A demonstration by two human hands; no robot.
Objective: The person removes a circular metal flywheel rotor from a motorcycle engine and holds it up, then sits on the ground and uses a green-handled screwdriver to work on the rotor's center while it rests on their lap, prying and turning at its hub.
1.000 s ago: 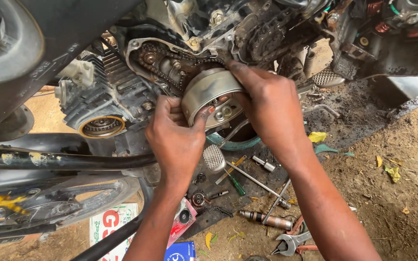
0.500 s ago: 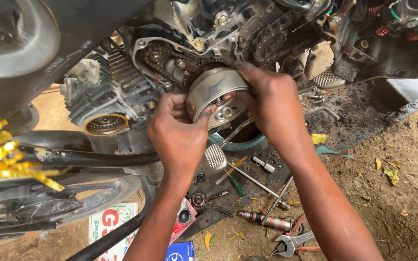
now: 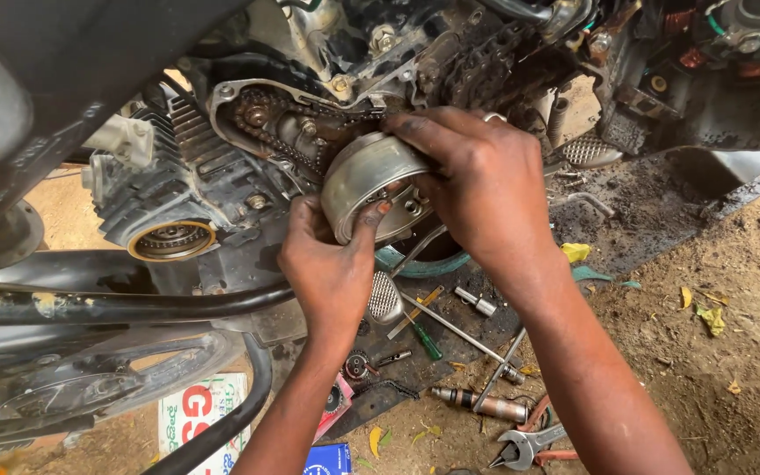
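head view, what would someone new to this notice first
The eye lands on the round metal drum at the centre, held by both hands against the open side of the motorcycle engine: the left hand grips it from below, the right hand from the right and above. Just behind it an exposed chain loops inside the open casing. Below the hands, tools lie scattered on the dirt, among them a green-handled screwdriver and a spanner.

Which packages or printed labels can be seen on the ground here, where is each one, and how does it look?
White printed sheet or bag: ground at lower left, beside the frame tube, white with red and green print.
Small blue box: bottom edge, under the left forearm, blue with white print.
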